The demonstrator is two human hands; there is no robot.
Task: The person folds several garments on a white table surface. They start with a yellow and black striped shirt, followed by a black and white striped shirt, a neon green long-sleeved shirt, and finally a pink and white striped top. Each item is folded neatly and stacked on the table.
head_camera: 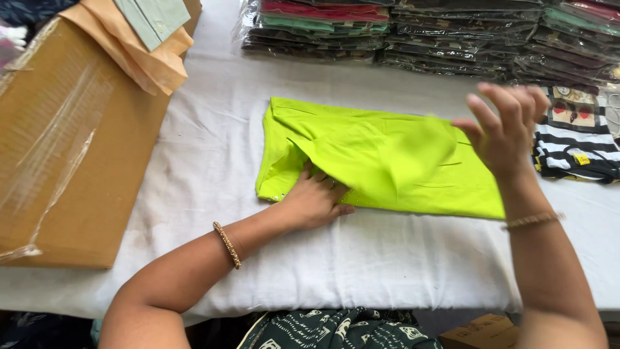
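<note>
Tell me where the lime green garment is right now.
In the head view, the lime green garment lies flat mid-table on the white cloth, with the left hand pressing its near-left edge and the right hand raised over its right end.

Cardboard box (71,148), taped with clear tape: to the left of your hands, resting on the table (361,265) under its white cloth. Folded peach and pale green garments (145,39): atop that box. Stacks of garments in clear bags (439,32): beyond your hands, along the far edge. Black-and-white striped garment (575,139): just right of your right hand.
</note>
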